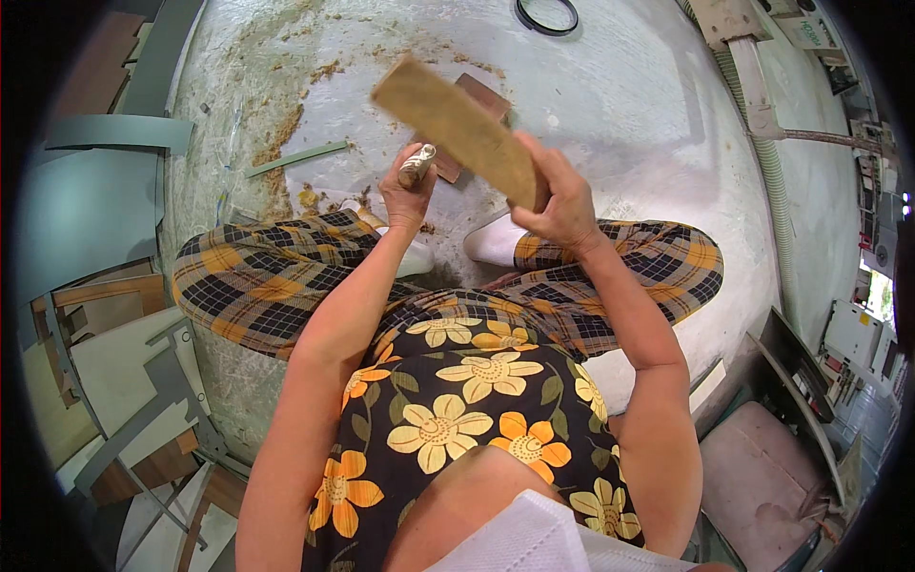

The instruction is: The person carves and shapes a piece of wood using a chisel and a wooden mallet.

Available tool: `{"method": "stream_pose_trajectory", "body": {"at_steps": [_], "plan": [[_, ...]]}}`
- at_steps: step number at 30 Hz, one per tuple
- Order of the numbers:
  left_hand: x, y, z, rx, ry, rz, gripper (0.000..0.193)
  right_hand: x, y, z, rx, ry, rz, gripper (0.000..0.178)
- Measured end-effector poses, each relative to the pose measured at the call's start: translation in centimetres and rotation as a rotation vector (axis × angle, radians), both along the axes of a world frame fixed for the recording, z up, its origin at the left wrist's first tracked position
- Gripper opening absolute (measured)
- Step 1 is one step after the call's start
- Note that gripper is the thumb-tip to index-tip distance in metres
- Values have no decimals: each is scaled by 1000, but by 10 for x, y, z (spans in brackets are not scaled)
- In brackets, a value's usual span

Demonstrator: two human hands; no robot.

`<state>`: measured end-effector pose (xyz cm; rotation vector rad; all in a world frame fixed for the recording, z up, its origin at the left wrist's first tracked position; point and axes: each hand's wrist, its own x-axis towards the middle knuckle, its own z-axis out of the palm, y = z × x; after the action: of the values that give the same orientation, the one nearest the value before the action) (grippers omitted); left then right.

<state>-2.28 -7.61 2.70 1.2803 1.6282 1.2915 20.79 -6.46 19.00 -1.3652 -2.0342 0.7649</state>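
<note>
My right hand (558,195) grips one end of a thick, worn wooden block (457,133), raised slantwise above the floor, its far end pointing up and left. Closed around a short upright tool handle (416,166), brown with a whitish, shiny top, is my left hand (406,191). The tool's lower end is hidden, so its kind cannot be made out. Below both hands lies a reddish-brown block (484,95), partly covered by the raised wood. The wooden block and the handle's top are apart.
Brown shavings (286,133) and a thin green strip (297,158) lie on the pale floor (610,86). A black ring (546,14) is at the far side. Boards and panels (114,381) are stacked at left; a ribbed hose (772,191) runs along the right. My legs are crossed nearby.
</note>
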Motion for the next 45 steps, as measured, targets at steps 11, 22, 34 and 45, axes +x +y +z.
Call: {"method": "stream_pose_trajectory", "body": {"at_steps": [11, 22, 34, 45], "plan": [[-3, -7, -1, 62, -359, -176, 45, -25, -25, -3, -82, -198, 349, 91], [-7, -9, -30, 133, 248, -154, 42, -24, -27, -26, -95, -229, 262, 89], [-5, -7, -27, -146, -744, -83, 52, -23, -25, -33, -148, -323, 283, 93], [-4, -14, -40, 21, -440, -179, 45, -23, -26, -26, -167, -320, 306, 90]]}}
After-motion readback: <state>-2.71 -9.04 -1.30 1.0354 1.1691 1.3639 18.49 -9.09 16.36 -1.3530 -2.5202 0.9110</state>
